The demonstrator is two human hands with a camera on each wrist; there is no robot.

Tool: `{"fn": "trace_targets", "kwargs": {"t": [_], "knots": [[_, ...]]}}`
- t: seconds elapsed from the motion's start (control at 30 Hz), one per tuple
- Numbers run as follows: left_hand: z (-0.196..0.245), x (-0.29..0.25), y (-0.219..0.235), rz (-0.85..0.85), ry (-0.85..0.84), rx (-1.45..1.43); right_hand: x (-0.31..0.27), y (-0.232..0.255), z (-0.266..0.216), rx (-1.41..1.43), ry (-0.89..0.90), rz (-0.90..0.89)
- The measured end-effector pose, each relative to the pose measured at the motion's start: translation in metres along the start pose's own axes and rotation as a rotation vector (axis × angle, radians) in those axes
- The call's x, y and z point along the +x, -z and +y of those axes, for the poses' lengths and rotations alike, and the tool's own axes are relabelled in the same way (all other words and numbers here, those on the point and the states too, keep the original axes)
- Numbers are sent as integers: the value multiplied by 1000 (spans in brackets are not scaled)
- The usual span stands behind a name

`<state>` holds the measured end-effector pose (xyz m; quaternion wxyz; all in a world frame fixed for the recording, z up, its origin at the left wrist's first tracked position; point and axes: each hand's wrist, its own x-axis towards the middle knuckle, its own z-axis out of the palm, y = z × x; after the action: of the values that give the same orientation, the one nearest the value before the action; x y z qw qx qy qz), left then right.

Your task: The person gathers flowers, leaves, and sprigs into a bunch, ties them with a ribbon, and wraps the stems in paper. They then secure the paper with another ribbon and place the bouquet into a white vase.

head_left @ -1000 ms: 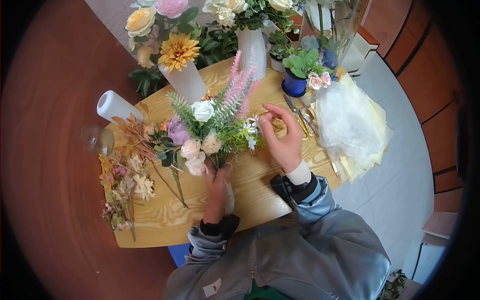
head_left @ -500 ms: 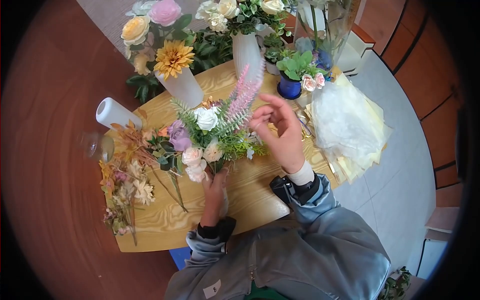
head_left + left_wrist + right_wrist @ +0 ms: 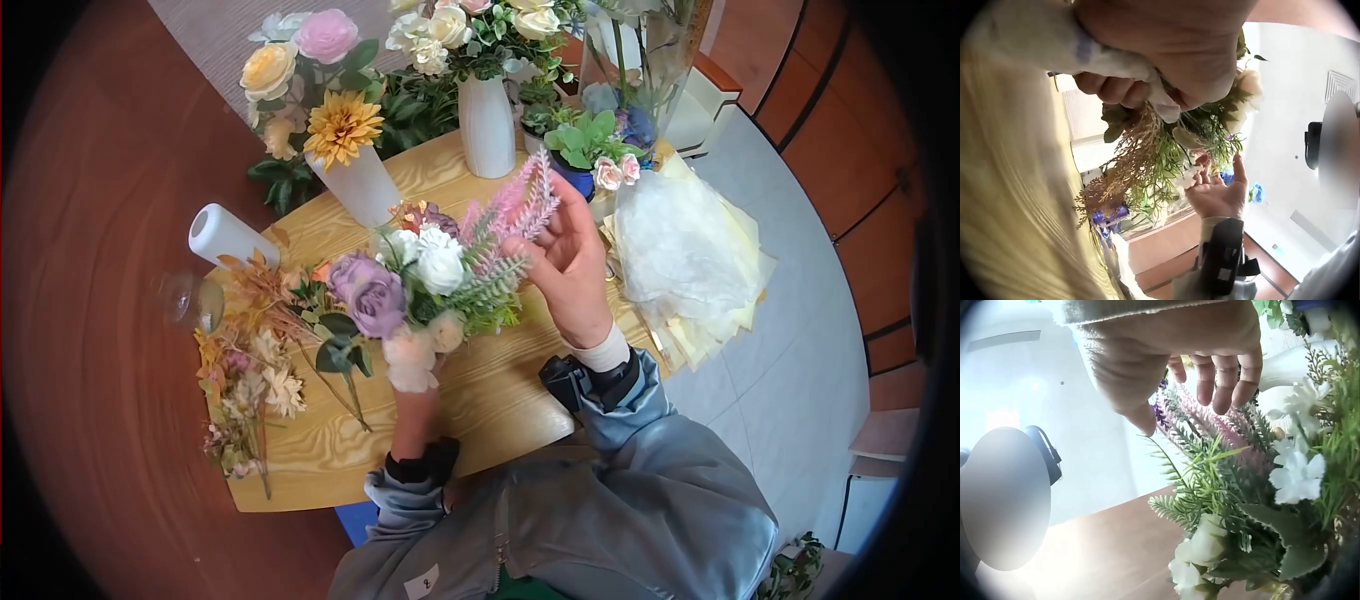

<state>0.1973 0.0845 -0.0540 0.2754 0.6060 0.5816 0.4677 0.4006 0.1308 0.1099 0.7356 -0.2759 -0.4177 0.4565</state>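
Observation:
A mixed bouquet leans over the middle of the table, with purple roses [image 3: 375,295], white roses [image 3: 440,262] and pink sprigs [image 3: 520,205]. Below its blooms, the left hand [image 3: 412,412] is partly hidden in the head view; in the left wrist view the left hand [image 3: 1175,47] grips the bouquet's base, where a whitish piece [image 3: 1116,62] shows. At the pink sprigs is the right hand [image 3: 580,290], thumb and fingers loosely bent and apart. The right wrist view shows the right hand [image 3: 1172,347] beside the pink sprigs [image 3: 1222,431]; contact is unclear.
Loose dried-looking flowers [image 3: 265,370] and an empty-looking white vase [image 3: 225,237] lie at the left. Filled vases [image 3: 360,190] line the back. Wrapping sheets [image 3: 685,250] overhang the right edge, near a blue pot [image 3: 573,182]. A glass jar [image 3: 208,303] is at the left edge.
The bouquet has turned and tilted, bringing the purple roses up and forward. Its pink sprigs have shifted right, and the right hand is now beside them, its fingers partly behind.

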Motion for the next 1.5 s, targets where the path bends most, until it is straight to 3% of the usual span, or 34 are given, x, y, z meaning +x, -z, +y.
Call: {"fn": "trace_targets", "kwargs": {"t": [0.03, 0.07, 0.2, 0.3, 0.43, 0.47, 0.5, 0.6, 0.67, 0.7, 0.73, 0.77, 0.8, 0.87, 0.9, 1.07, 1.13, 1.17, 1.3, 1.37, 1.5], "knots": [[7, 8, 4, 65, -324, 259, 1, 1, 1, 7, -39, 17], [5, 8, 3, 67, -325, 256, 2, 4, 1, 5, -38, 16], [-6, 19, 8, 112, -177, 45, 6, 27, 2, 112, -79, -12], [-19, 20, 20, 147, -63, -114, 7, 32, -4, 196, -128, 143], [-29, 22, 18, 181, 92, -327, 4, 20, -14, 207, -59, 91], [-28, 37, 12, 188, 130, -379, 3, 17, -17, 27, -59, 33], [-34, 19, 17, 195, 167, -432, 2, 16, -19, -152, -58, -25], [-52, -1, 38, 222, 278, -585, 5, 32, -8, -91, -91, -32], [-47, 52, 29, 248, 358, -683, 8, 38, -4, -10, -66, 40], [-59, 8, 44, 262, 397, -733, 8, 41, -4, 54, -95, 111], [-62, 5, 45, 278, 434, -783, 8, 43, -3, 119, -124, 180], [10, 10, 34, -105, 212, -635, 7, 44, 1, 58, -121, 159], [38, 14, 34, -94, 215, -633, 4, 43, 3, 62, -128, 151], [65, 19, 34, -131, 375, -959, -1, 38, 7, -175, -147, 32], [69, 18, 34, -131, 456, -1059, -4, 37, 11, -202, -118, -10], [72, 15, 30, -149, 504, -1157, -6, 21, 8, -385, 15, -180], [75, 15, 30, -138, 511, -1140, -3, 12, 0, -651, 227, -348], [76, 14, 29, -135, 491, -1106, -5, 6, -4, -739, 251, -356], [76, 14, 29, -157, 419, -1022, -4, 11, 8, -705, 280, -449], [67, 14, 31, -187, 419, -1062, -7, 16, 13, -451, 0, -204], [62, 13, 32, -229, 420, -1123, -6, 16, 6, -516, 149, -328]]}}
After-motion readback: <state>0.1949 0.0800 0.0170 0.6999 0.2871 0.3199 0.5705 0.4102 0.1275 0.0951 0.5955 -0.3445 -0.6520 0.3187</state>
